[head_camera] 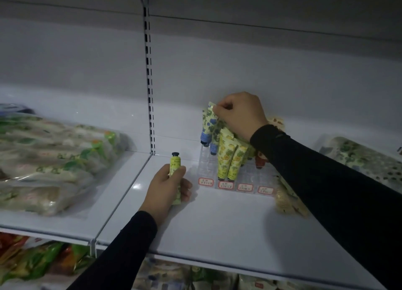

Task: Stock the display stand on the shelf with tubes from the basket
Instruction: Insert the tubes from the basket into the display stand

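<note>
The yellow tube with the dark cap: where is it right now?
In the head view, the yellow tube sits left of centre, gripped cap-up by the left hand, just left of the clear display stand.

Yellow tube [175, 162], seemingly blue-flowered tube [209, 124]
</note>
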Demonstrator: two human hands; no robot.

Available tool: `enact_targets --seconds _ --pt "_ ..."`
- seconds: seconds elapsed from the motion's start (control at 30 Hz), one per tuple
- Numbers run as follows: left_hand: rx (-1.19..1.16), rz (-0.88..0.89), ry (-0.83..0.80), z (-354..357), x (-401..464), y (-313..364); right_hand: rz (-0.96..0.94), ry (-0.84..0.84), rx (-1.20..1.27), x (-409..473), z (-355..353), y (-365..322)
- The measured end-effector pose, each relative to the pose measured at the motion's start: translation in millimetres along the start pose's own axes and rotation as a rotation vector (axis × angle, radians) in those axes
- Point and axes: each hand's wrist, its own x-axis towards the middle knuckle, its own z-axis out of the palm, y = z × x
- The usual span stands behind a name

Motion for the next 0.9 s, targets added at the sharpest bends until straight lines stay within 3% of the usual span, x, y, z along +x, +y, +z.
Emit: enact_targets --seconds 0.53,0.9 --pt "-0.03 -0.01 -0.003 0 1 -1 -0.046 -0.085 -0.208 7 29 10" --pt "-0.022 -0.011 -0.012 0 0 0 0.044 -0.127 -0.169 17 31 14"
